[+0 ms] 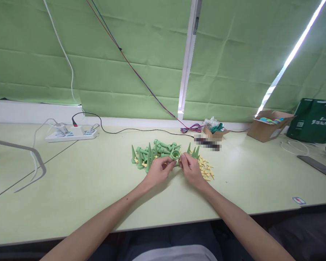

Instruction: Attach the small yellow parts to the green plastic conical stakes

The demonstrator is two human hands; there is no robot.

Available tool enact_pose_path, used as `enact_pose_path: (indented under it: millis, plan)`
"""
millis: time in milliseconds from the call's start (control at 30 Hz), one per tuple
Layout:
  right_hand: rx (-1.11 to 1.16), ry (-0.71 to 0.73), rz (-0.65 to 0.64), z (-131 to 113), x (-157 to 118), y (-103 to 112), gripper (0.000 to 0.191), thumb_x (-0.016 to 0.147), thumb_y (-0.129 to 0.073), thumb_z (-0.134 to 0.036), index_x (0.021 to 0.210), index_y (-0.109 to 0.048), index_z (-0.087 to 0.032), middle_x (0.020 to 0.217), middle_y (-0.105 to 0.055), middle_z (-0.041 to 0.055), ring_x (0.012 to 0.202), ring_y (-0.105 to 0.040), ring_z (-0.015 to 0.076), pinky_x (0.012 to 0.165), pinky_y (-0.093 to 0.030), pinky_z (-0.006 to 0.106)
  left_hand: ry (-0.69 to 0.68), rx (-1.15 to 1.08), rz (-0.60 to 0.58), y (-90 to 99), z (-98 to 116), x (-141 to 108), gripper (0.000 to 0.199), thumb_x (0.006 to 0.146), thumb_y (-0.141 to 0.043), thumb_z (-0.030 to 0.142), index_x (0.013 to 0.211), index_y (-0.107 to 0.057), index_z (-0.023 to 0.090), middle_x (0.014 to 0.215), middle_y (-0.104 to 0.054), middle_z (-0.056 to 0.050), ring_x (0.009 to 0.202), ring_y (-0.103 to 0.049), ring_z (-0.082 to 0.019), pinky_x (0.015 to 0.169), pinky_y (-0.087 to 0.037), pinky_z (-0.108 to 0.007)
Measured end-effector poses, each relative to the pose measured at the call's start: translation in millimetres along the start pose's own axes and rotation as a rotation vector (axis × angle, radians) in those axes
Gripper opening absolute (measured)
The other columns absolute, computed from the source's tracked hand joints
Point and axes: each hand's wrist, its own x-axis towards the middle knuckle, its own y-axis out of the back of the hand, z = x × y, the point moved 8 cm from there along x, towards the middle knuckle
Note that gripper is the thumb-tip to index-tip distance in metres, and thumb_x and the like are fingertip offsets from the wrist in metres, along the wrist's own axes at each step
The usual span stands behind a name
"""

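Observation:
My left hand (pixel 159 169) is closed around a green plastic spike (pixel 175 155); the spike's round, hollow end faces me, with a small yellow bit showing inside. Close against its right side, my right hand (pixel 190 167) has thumb and fingers pinched together, and whatever is between them is hidden. A heap of green plastic spikes (pixel 144 155) lies behind and left of my left hand, some standing point up with small yellow pieces among them. Beyond my right hand stand a few upright green cones (pixel 197 152). Small yellow plastic pieces (pixel 208 169) lie scattered to its right.
A white power strip (pixel 72 135) with plugs sits at the back left, and a black cable runs from it. Toward the back right are a small open box (pixel 215 134), a larger cardboard box (pixel 270 127), a dark green bag (pixel 312 121) and a grey flat device (pixel 317 166).

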Motion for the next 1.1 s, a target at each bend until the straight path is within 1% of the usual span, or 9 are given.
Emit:
enact_pose_path:
  millis: [100, 200, 300, 433, 600, 867, 967, 1033, 1100]
  plan:
    - [-0.009, 0.006, 0.022, -0.8, -0.1, 2.6, 0.039, 0.101, -0.033, -0.042, 0.069, -0.042, -0.021, 0.061, -0.048, -0.0014, 0.055, -0.044, 0.0129, 0.057, -0.035, 0.026, 0.077, -0.18, -0.086, -6.4, -2.9, -0.3, 0.047, 0.091, -0.042, 0.057, 0.08, -0.059, 0.015, 0.065, -0.057, 0.0, 0.041, -0.045, -0.008, 0.039, -0.035, -0.022]
    - [-0.028, 0.016, 0.012, -1.4, -0.2, 2.2, 0.039, 0.1, -0.034, -0.041, 0.068, -0.042, -0.021, 0.061, -0.048, -0.0015, 0.055, -0.044, 0.0129, 0.056, -0.035, 0.026, 0.16, -0.295, -0.097, -6.8, -7.0, -0.1, 0.06, 0.09, -0.036, 0.066, 0.086, -0.063, 0.012, 0.073, -0.062, -0.005, 0.042, -0.05, -0.01, 0.037, -0.037, -0.023]
    - [-0.055, 0.047, -0.039, -3.6, -0.7, -1.9, 0.039, 0.101, -0.033, -0.04, 0.068, -0.041, -0.021, 0.06, -0.046, -0.0019, 0.054, -0.043, 0.0129, 0.056, -0.034, 0.026, 0.23, -0.358, -0.111, -7.4, -13.0, 0.0, 0.069, 0.088, -0.032, 0.07, 0.08, -0.066, 0.012, 0.071, -0.064, -0.008, 0.043, -0.052, -0.011, 0.037, -0.039, -0.023]
    - [-0.055, 0.081, -0.092, -6.3, -1.8, -6.1, 0.037, 0.101, -0.032, -0.039, 0.069, -0.04, -0.021, 0.061, -0.046, -0.002, 0.055, -0.043, 0.0126, 0.057, -0.033, 0.026, 0.264, -0.4, -0.135, -8.9, -19.7, 0.4, 0.072, 0.087, -0.03, 0.072, 0.074, -0.069, 0.013, 0.065, -0.063, -0.009, 0.043, -0.053, -0.012, 0.036, -0.037, -0.022]
    - [-0.04, 0.078, -0.098, -3.9, -1.7, -6.1, 0.038, 0.101, -0.032, -0.039, 0.068, -0.04, -0.021, 0.06, -0.045, -0.0021, 0.054, -0.042, 0.0125, 0.056, -0.033, 0.026, 0.243, -0.421, -0.15, -9.7, -17.8, -0.1, 0.068, 0.088, -0.035, 0.07, 0.077, -0.07, 0.012, 0.064, -0.063, -0.009, 0.043, -0.054, -0.012, 0.036, -0.037, -0.022]
    - [-0.013, 0.006, -0.076, 5.1, -1.0, -3.9, 0.038, 0.101, -0.031, -0.041, 0.069, -0.037, -0.022, 0.056, -0.043, -0.0035, 0.051, -0.041, 0.0122, 0.053, -0.032, 0.025, 0.211, -0.374, -0.207, -13.2, -10.4, -5.2, 0.062, 0.088, -0.04, 0.067, 0.08, -0.065, 0.011, 0.076, -0.064, -0.009, 0.046, -0.056, -0.012, 0.037, -0.039, -0.022]
    - [0.002, -0.03, -0.075, 9.6, -1.4, -5.0, 0.037, 0.101, -0.031, -0.043, 0.07, -0.037, -0.022, 0.056, -0.041, -0.004, 0.05, -0.041, 0.0122, 0.052, -0.032, 0.025, 0.139, -0.273, -0.199, -10.1, -5.1, -5.5, 0.056, 0.09, -0.039, 0.063, 0.079, -0.061, 0.012, 0.069, -0.061, -0.005, 0.046, -0.054, -0.011, 0.041, -0.04, -0.023]
    - [0.015, -0.047, -0.072, 11.8, -1.6, -5.4, 0.038, 0.101, -0.032, -0.044, 0.07, -0.037, -0.022, 0.055, -0.039, -0.0045, 0.05, -0.04, 0.0121, 0.051, -0.031, 0.024, 0.075, -0.198, -0.179, -7.0, 0.3, -5.2, 0.048, 0.091, -0.042, 0.059, 0.081, -0.057, 0.015, 0.059, -0.056, 0.0, 0.044, -0.05, -0.011, 0.044, -0.041, -0.023]
    - [0.02, -0.051, -0.074, 12.3, -1.6, -5.8, 0.038, 0.1, -0.032, -0.044, 0.07, -0.037, -0.022, 0.055, -0.037, -0.0046, 0.049, -0.039, 0.0119, 0.05, -0.03, 0.024, 0.019, -0.141, -0.146, -3.8, 5.3, -4.9, 0.04, 0.091, -0.047, 0.055, 0.084, -0.054, 0.016, 0.057, -0.053, 0.003, 0.043, -0.049, -0.01, 0.046, -0.041, -0.023]
